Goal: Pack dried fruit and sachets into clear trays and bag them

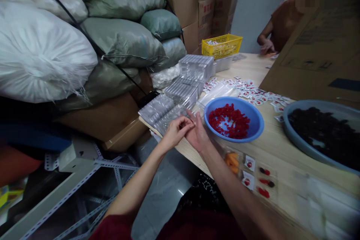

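Note:
Both hands meet above the table's near left edge. My left hand [177, 130] is closed in a pinch, its fingertips against my right palm; whatever it may hold is too small to make out. My right hand [199, 135] has its fingers stretched out, and no object shows in it. Just beyond them lie stacked clear plastic trays [157, 108]. Right of my hands stands a blue bowl [257, 129] with small red pieces [240, 120] in it. Nearer me, a clear tray with orange pieces [232, 162], small printed packets [249, 162] and red and black pieces [264, 182] lies partly behind my right forearm.
A grey-blue basin [289, 137] holds dark pieces. Many packets [250, 92] lie scattered beyond the bowl, near a yellow basket [222, 47]. A cardboard box [312, 60] blocks the right, with another person's hand [267, 47] behind it. Sacks [120, 41] and metal framing [78, 191] fill the left.

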Available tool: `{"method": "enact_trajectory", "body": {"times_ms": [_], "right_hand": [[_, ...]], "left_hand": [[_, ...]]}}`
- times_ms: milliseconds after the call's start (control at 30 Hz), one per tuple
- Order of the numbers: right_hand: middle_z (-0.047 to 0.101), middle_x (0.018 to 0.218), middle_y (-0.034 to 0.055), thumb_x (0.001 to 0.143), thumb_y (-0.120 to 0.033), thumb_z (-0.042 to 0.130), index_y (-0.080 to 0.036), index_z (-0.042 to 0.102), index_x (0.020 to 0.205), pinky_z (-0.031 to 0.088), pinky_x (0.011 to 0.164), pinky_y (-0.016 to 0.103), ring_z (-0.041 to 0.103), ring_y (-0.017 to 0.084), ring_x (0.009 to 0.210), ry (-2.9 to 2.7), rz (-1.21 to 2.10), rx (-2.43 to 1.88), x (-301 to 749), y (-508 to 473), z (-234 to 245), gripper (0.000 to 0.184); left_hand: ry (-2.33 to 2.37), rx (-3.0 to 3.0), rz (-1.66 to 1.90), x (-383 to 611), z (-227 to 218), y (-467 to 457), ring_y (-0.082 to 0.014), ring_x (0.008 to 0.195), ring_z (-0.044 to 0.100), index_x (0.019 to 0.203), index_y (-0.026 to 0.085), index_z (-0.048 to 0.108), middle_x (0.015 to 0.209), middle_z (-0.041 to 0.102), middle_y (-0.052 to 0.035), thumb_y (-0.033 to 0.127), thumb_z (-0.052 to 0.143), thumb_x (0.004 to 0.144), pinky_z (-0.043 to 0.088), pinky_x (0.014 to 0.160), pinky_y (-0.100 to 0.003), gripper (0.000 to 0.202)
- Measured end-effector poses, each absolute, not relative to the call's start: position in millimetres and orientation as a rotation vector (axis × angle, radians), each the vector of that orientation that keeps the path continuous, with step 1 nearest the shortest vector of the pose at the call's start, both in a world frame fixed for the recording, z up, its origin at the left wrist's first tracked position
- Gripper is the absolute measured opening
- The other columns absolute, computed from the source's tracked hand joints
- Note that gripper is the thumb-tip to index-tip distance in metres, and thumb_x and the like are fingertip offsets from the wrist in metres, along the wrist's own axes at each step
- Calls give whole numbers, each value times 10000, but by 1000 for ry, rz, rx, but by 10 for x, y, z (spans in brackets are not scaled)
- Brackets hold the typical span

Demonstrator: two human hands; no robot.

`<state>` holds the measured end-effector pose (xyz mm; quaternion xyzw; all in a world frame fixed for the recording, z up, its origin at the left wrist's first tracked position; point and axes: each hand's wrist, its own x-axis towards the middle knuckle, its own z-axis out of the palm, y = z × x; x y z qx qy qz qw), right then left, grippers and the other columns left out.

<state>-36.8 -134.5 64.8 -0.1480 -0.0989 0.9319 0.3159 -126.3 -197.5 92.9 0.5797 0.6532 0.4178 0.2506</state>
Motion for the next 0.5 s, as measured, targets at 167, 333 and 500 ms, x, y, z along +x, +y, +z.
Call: {"method": "enact_trajectory", "body": {"times_ms": [167,333,500], "right_hand": [[726,1048,87,898,-701,462,-219,667,1071,506,987,498,652,258,1097,-275,2493,-322,-339,-1386,636,551],[728,1028,90,898,-715,444,-217,669,1074,503,991,498,642,259,1119,-296,2489,-378,-362,-1434,626,574],[729,999,68,891,-715,460,-223,660,1062,510,983,489,657,250,1082,-281,2488,-412,-344,-1477,672,558]], "left_hand": [[1661,1278,1218,-1363,862,-1958,-106,639,514,801,131,682,717,629,-11,467,680,818,399,607,-226,337],[1633,1221,1271,-1361,776,-2027,-102,650,528,808,131,695,738,652,-15,438,692,812,412,636,-226,308],[1612,1228,1288,-1368,728,-2050,-103,642,545,809,132,699,740,666,-14,420,662,831,416,634,-226,291]]}}
